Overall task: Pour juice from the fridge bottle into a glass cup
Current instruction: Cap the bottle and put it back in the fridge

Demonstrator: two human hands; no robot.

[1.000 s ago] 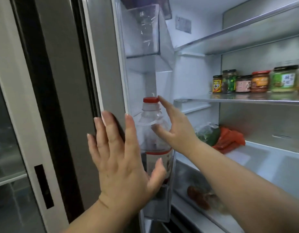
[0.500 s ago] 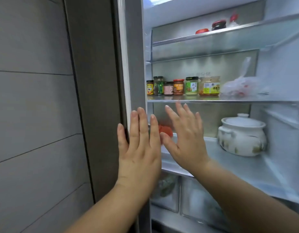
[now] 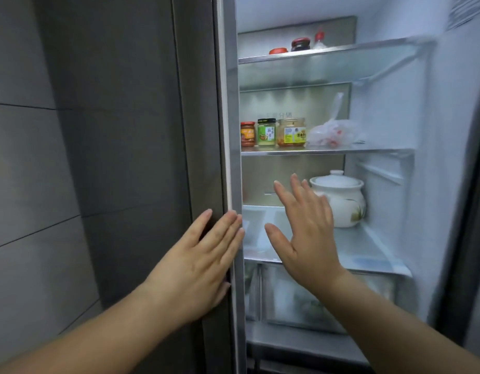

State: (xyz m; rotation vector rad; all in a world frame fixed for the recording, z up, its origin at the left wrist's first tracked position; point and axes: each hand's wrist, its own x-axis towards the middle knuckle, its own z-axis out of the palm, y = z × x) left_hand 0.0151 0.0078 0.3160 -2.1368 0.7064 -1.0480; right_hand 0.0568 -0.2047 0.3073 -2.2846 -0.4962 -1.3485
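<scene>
At the open fridge, the left hand (image 3: pixel 198 263) lies flat, fingers straight and together, against the edge of the left door (image 3: pixel 228 157), holding nothing. The right hand (image 3: pixel 305 230) hangs spread wide and empty in front of the lower shelf (image 3: pixel 368 252), touching nothing that I can make out. Behind it stands a lidded ceramic pot (image 3: pixel 341 195); on the shelf above sit three jars (image 3: pixel 266 132) beside a knotted plastic bag (image 3: pixel 332 130), and a few small containers (image 3: pixel 300 44) stand on the top shelf.

The juice bottle and the glass cup are not in view here, so the task is barely begun. My guess is that a chilled bottle will feel damp and slippery, fairly heavy if full, with thin walls that give under a hard squeeze. It is best taken around the body, just below the shoulder, with the whole hand, and the cap left on until it stands on the bench. The glass cup is fragile and wants a steadying hand while pouring.
</scene>
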